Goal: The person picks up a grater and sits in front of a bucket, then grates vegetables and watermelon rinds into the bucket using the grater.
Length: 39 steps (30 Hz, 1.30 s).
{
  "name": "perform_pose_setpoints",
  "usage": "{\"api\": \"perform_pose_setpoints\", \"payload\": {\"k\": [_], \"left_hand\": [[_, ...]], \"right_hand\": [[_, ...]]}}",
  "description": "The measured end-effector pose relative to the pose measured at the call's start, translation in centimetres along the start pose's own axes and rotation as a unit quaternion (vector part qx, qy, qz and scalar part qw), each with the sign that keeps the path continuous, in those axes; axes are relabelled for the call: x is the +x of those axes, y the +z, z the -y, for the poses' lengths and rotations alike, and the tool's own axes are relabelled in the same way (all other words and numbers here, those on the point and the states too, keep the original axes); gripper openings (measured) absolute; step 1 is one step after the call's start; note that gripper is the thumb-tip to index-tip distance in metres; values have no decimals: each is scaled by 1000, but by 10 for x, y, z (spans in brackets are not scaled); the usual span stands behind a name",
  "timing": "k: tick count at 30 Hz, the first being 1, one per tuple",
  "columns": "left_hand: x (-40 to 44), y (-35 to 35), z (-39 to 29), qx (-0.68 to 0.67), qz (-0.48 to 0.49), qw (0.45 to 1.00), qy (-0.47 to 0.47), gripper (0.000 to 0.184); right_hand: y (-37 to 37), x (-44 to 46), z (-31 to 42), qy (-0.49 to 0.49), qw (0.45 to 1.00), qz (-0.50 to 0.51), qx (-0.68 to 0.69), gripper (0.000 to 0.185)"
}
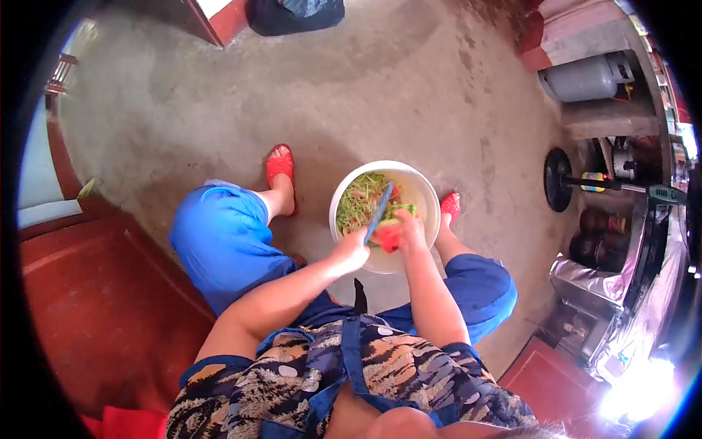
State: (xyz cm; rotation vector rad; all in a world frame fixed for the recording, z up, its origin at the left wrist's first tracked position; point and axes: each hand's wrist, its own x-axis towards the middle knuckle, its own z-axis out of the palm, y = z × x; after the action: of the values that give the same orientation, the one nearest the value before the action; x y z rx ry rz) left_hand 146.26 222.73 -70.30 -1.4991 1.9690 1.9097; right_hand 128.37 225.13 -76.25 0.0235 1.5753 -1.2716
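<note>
My left hand [351,253] is closed around the handle of a knife [379,211], whose bluish blade points up and away over a white bucket [431,192]. In my right hand [412,230] is a piece of watermelon [389,237] with red flesh and green rind. The blade is close beside the watermelon; whether they touch I cannot tell. Thin green shreds [358,203] fill the left part of the bucket, with some reddish bits among them. The bucket stands on the floor between my feet, and both hands are over its near side.
Concrete floor [219,95] surrounds the bucket. A black bag [295,18] lies far ahead. To the right are a stand fan's round black base [558,179], a grey gas cylinder [583,77] on a shelf and several dark pots. A dark red surface [110,300] is on the left.
</note>
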Motion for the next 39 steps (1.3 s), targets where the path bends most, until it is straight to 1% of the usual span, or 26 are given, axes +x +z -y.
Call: {"api": "perform_pose_setpoints", "payload": {"k": [2, 3, 5, 7, 8, 10, 11, 12, 13, 15, 17, 18, 20, 21, 22, 24, 25, 26, 28, 30, 32, 33, 34, 36, 38, 39], "left_hand": [[-5, 17, 17, -15, 31, 999, 25, 46], [-11, 12, 11, -24, 15, 1000, -6, 45], [1, 6, 12, -42, -9, 999, -12, 44], [14, 1, 13, -81, -53, 995, -27, 40], [17, -2, 14, -85, -56, 994, -28, 40], [17, -2, 15, -55, -36, 997, 36, 39], [10, -3, 7, 6, -9, 1000, 11, 36], [7, -1, 8, 8, -8, 1000, 14, 36], [1, -1, 10, 16, 10, 1000, 8, 36], [-8, -1, 10, -6, 14, 999, -29, 37], [-30, -11, -5, 4, 36, 999, -40, 38], [-38, -14, -7, 24, 56, 997, -46, 39], [-33, 4, 13, 18, -10, 1000, -8, 40], [-26, 2, 16, 9, -19, 1000, -17, 40], [-21, -2, 11, -5, -24, 999, -25, 40], [-2, 7, 21, -37, -52, 998, -11, 37], [5, 10, 23, -33, -37, 999, -17, 36], [9, 9, 21, -29, -19, 999, -23, 35], [1, 10, 11, -36, -27, 999, -27, 33], [-11, 4, -5, -38, 4, 999, -33, 33], [-19, 20, 4, -15, 28, 1000, -4, 37], [-20, 17, 4, -8, 10, 1000, 4, 38], [-18, 12, 5, -2, -5, 1000, 12, 38], [-5, 12, 18, -38, -43, 998, -14, 37], [9, 10, 22, -31, -49, 998, -11, 35], [14, 10, 24, -50, -37, 997, -41, 33]], "right_hand": [[-46, 83, -40, -53, 987, -64, -137, 33], [-39, 74, -35, -6, 994, -42, -106, 32], [-7, 29, -14, 38, 998, 4, -55, 31], [19, -27, 3, 51, 997, 60, -19, 31], [18, -28, -13, 4, 999, 53, 13, 32], [6, -23, -23, -61, 995, 72, -36, 33], [0, -16, -16, 11, 999, 38, -21, 34], [-2, -2, -3, 80, 997, 9, -4, 34], [9, -10, 18, 103, 994, 9, -38, 35], [4, 20, 0, 73, 996, 8, -49, 35], [-15, 59, -45, 31, 995, -26, -87, 37], [-18, 47, -44, 36, 995, -27, -87, 37], [-3, 34, -19, 118, 989, 21, 85, 41], [-18, 42, -26, 186, 982, 34, 2, 38], [-20, 26, -21, 186, 982, 26, -6, 38], [3, -16, -4, 65, 993, 25, 91, 34], [1, -26, 1, 68, 990, 79, 97, 34], [12, -40, 7, 69, 990, 77, 97, 34], [28, -69, 14, 11, 995, 57, 77, 36], [7, -35, -5, -24, 998, 48, 44, 38], [-10, 11, -10, -67, 983, -117, -128, 41], [-14, 19, -13, -52, 993, -67, -87, 44], [-7, 19, -14, -56, 993, -65, -83, 44], [6, -13, -15, -18, 1000, -21, 8, 45], [26, -46, -5, -46, 998, 15, 45, 43], [31, -58, -1, -57, 995, 38, 69, 39]]}}
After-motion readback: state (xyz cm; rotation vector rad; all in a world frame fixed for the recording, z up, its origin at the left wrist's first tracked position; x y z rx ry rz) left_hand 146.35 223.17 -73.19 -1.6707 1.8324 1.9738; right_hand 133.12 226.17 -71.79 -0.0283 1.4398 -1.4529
